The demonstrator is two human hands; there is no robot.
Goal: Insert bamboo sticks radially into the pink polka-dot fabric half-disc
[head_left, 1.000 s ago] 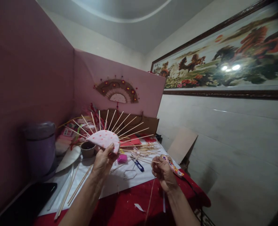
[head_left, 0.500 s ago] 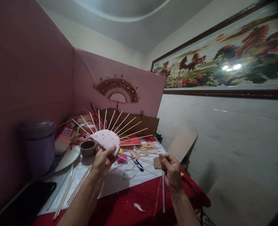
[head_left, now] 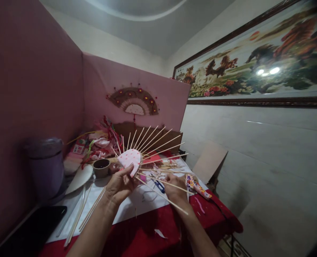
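Observation:
My left hand (head_left: pixel 122 185) grips a fan frame by its half-round base (head_left: pixel 128 159), which is white with pink dots. The thumb presses on the face and the fingers go behind. Thin wooden sticks (head_left: pixel 163 142) spread from the base, mostly up and to the right. My right hand (head_left: pixel 176 189) is closed behind the lowest sticks; whatever its fingers hold is hidden. Close to its left side lies a blue-handled cutting tool (head_left: pixel 158 184). To its right rests a flower-patterned tool (head_left: pixel 198 187) with a dark cord, resembling a glue gun.
Loose sticks (head_left: pixel 171 164) lie behind the fan frame. A brown cup (head_left: pixel 101 167), clear glue-like rods (head_left: pixel 76 217), a phone (head_left: pixel 37 228) and a lidded purple container (head_left: pixel 47 171) stand left. A finished fan (head_left: pixel 134 101) hangs on the pink panel (head_left: pixel 99 82).
My right hand has moved left and in behind the lower sticks, uncovering the flower-patterned tool. The fan frame has shifted right and turned slightly clockwise in my left hand.

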